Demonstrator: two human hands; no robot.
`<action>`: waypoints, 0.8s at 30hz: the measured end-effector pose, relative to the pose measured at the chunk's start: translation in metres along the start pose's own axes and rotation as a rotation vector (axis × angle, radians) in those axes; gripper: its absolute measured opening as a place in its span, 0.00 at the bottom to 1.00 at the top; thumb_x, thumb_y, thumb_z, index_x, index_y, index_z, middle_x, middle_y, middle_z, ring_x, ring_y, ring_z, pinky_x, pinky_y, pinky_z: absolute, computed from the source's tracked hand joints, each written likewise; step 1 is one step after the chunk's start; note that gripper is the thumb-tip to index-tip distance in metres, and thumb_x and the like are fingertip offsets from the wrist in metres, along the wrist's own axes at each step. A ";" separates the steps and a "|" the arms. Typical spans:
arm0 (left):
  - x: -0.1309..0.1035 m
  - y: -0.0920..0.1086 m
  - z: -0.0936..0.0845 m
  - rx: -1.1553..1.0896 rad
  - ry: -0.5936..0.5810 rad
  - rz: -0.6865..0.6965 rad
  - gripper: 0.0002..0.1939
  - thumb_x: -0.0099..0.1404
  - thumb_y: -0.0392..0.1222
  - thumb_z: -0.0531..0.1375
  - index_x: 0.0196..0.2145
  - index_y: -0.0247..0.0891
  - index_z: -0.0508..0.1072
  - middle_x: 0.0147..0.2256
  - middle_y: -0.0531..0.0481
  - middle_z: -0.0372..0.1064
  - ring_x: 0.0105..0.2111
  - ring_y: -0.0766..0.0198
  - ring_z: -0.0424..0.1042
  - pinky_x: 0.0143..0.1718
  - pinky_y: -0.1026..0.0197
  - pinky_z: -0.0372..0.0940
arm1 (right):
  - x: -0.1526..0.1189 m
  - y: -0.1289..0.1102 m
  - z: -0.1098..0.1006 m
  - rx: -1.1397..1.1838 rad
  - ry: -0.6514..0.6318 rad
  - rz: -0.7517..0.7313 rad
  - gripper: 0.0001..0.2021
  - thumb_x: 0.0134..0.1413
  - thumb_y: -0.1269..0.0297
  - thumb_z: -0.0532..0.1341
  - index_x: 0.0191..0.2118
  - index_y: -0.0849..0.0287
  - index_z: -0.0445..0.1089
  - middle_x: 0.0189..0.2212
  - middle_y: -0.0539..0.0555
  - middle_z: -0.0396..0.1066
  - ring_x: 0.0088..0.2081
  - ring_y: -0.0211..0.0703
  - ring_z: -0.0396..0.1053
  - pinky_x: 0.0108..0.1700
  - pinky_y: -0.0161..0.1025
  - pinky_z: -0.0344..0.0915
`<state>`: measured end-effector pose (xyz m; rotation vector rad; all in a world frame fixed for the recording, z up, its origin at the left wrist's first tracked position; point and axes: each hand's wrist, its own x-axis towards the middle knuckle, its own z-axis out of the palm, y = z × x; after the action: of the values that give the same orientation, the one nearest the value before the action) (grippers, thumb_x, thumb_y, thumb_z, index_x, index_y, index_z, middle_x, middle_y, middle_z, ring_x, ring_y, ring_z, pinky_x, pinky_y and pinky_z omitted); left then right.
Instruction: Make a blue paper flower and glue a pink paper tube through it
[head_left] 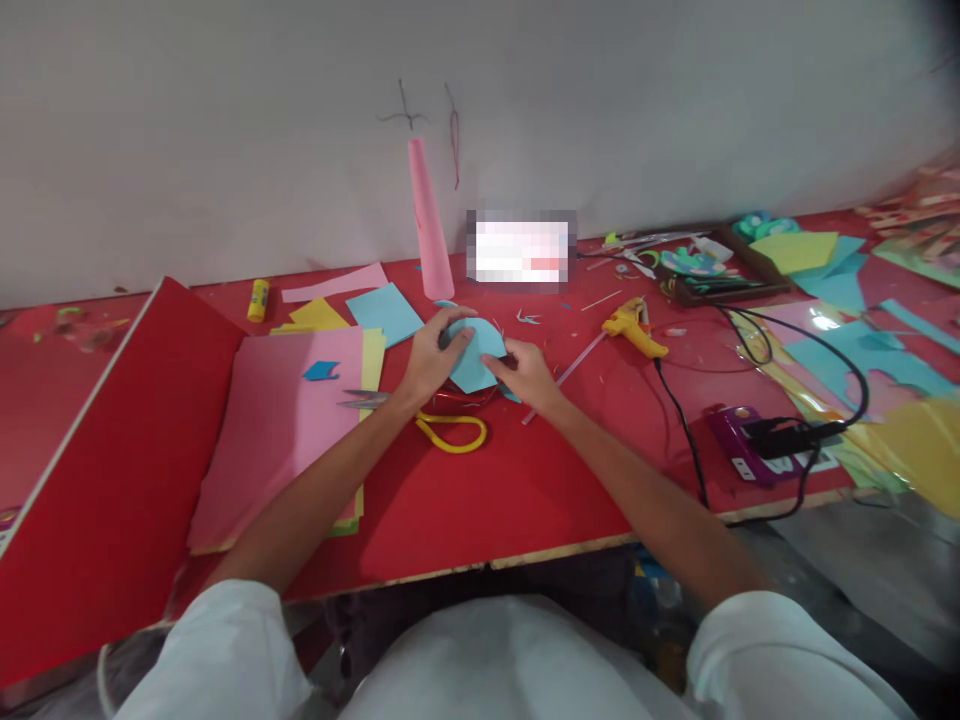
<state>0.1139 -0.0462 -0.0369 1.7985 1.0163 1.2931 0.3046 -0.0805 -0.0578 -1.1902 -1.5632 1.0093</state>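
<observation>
A light blue paper piece [477, 362] with a rounded top is held between both hands above the red table. My left hand [438, 352] grips its left side, thumb on the front. My right hand [527, 368] pinches its lower right edge between thumb and fingers. Just below lie scissors with yellow handles [453, 436], their blades pointing left under my left forearm. Behind the hands, a tall pink paper cone [430, 225] stands upright near the wall. A dark red item under the blue paper is mostly hidden.
Left: pink sheets [277, 420], a glue stick [258, 300] and an upright red board [112, 480]. Right: a yellow glue gun [635, 328], purple power socket [750, 445] with black cables, and a dark tray [757, 262]. A blurred bright screen [521, 252] stands at the wall.
</observation>
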 end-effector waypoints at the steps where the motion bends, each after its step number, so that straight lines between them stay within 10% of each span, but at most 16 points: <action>1: -0.001 -0.003 0.001 -0.026 0.005 -0.003 0.18 0.70 0.53 0.65 0.52 0.40 0.78 0.53 0.42 0.79 0.52 0.55 0.77 0.54 0.54 0.71 | 0.001 0.003 0.000 -0.001 0.009 0.003 0.27 0.55 0.33 0.68 0.34 0.57 0.75 0.28 0.52 0.74 0.31 0.45 0.70 0.35 0.41 0.69; 9: -0.001 -0.016 0.005 -0.173 -0.060 -0.140 0.29 0.62 0.67 0.71 0.43 0.38 0.73 0.32 0.51 0.70 0.30 0.65 0.68 0.31 0.63 0.66 | 0.008 0.020 -0.007 0.019 0.184 -0.024 0.25 0.57 0.36 0.67 0.38 0.57 0.77 0.33 0.55 0.78 0.35 0.49 0.75 0.41 0.45 0.73; 24: -0.001 -0.028 0.003 -0.152 0.053 -0.159 0.29 0.64 0.69 0.69 0.33 0.41 0.66 0.27 0.55 0.60 0.26 0.67 0.61 0.26 0.63 0.60 | 0.008 0.008 -0.007 0.117 0.129 0.021 0.25 0.54 0.35 0.68 0.32 0.56 0.72 0.25 0.50 0.71 0.29 0.42 0.70 0.31 0.38 0.67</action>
<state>0.1111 -0.0346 -0.0629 1.5448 1.0385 1.2892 0.3121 -0.0710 -0.0625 -1.1694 -1.3758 1.0032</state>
